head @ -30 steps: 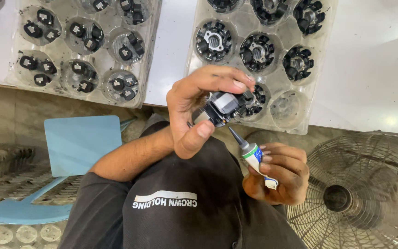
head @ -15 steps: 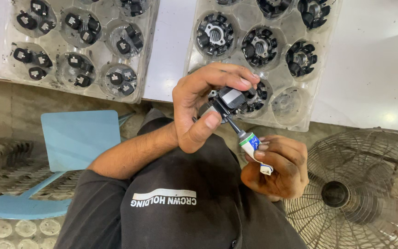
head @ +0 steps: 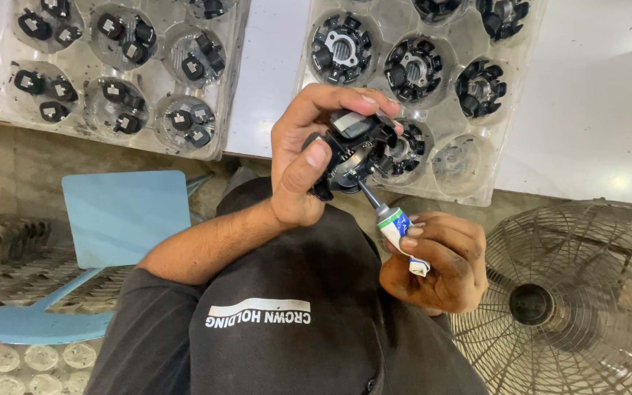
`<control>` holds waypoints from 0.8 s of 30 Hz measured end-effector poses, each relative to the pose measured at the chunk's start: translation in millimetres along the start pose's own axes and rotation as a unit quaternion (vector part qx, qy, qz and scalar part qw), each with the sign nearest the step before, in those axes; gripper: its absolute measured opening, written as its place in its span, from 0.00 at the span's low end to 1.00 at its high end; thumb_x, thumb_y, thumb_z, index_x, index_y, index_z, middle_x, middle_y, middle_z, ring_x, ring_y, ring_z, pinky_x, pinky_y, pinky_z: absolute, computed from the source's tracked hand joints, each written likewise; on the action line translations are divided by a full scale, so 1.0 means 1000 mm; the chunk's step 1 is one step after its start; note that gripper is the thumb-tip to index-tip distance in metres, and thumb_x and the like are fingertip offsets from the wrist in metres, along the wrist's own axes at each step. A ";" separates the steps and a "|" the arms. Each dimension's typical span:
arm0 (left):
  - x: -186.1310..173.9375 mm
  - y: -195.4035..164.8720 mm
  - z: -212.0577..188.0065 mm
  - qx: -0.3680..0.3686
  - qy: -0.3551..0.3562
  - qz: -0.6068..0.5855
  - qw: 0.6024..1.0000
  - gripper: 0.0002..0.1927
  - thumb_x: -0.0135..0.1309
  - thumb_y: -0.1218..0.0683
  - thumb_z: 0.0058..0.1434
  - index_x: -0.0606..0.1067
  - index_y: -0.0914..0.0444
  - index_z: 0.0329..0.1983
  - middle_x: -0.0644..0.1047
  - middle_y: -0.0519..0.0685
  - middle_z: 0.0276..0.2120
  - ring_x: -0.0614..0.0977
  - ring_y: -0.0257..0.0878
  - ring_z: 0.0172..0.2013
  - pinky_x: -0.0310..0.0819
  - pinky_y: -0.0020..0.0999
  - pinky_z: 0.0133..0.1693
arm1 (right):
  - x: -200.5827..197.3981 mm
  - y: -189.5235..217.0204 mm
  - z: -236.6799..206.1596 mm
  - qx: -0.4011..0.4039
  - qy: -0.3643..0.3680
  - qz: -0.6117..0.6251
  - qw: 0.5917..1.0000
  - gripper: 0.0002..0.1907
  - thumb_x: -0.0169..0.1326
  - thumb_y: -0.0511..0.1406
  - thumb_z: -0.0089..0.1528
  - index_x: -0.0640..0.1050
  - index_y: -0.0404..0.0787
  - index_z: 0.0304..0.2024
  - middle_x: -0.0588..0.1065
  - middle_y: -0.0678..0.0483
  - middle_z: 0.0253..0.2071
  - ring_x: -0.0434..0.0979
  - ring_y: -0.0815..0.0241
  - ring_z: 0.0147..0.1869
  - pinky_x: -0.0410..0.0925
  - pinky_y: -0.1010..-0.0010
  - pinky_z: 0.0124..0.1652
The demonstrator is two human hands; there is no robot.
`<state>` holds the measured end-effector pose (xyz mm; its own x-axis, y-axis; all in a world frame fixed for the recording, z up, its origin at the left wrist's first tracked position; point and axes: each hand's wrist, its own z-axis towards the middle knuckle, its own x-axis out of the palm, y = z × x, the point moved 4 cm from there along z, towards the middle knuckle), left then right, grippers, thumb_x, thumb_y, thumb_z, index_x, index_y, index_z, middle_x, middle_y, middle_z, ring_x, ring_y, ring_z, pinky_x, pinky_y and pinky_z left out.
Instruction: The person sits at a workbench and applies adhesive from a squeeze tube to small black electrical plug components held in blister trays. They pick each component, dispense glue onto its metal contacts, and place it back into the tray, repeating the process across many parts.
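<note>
Just above the middle of the frame, a small black plastic part [head: 356, 146] is pinched in the left hand [head: 309, 157], thumb on its near side and fingers curled over the top. It is held up off the table, in front of the tray behind it. The right hand [head: 437, 260], lower and to the right, is closed around a small white tube [head: 402, 235] with a green and blue band, and the tube's thin dark nozzle touches the underside of the part. Judging from this, the step in hand is applying glue or grease from the tube to the part. The next move seems to call for a gentle squeeze and a steady nozzle, so the dab stays on its spot.

Behind the hands, in the upper right, a clear plastic tray [head: 469, 186] holds more round black parts, with one pocket at its lower right empty. A second clear tray [head: 217, 139] in the upper left holds smaller black pieces. A light blue chair [head: 122, 216] stands at the left and a wire fan guard [head: 587, 292] fills the lower right.
</note>
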<state>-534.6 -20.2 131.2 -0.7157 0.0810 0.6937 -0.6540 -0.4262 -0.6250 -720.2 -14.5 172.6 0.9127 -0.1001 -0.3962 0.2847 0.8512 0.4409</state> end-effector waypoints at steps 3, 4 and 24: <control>-0.001 0.007 -0.002 -0.034 -0.041 -0.095 0.994 0.26 0.48 0.43 0.75 0.65 0.68 0.62 0.73 0.63 0.57 0.78 0.50 0.54 0.77 0.45 0.60 | -0.002 0.000 0.001 -0.001 0.027 0.000 1.000 0.14 0.62 0.22 0.50 0.76 0.37 0.36 0.75 0.51 0.34 0.78 0.54 0.37 0.77 0.67 0.36; -0.001 0.009 -0.003 -0.044 -0.054 -0.124 0.990 0.26 0.47 0.43 0.75 0.65 0.68 0.62 0.73 0.64 0.57 0.78 0.51 0.54 0.78 0.46 0.59 | -0.002 0.000 0.001 0.002 0.033 0.000 0.999 0.14 0.62 0.22 0.50 0.76 0.37 0.36 0.75 0.51 0.35 0.78 0.54 0.37 0.78 0.67 0.36; 0.014 0.202 0.048 -0.239 0.045 0.254 0.936 0.14 0.53 0.51 0.68 0.75 0.64 0.51 0.78 0.46 0.39 0.75 0.36 0.38 0.71 0.30 0.43 | -0.110 -0.055 -0.077 0.079 -0.354 -0.012 0.932 0.10 0.58 0.32 0.69 0.68 0.37 0.43 0.63 0.53 0.42 0.66 0.60 0.38 0.58 0.74 0.31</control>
<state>-664.9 -148.9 31.4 -0.9680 0.0620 0.2430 -0.2422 0.0207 -0.9700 -858.7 -10.1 130.0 0.8545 -0.4799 0.1989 0.2956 0.7640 0.5735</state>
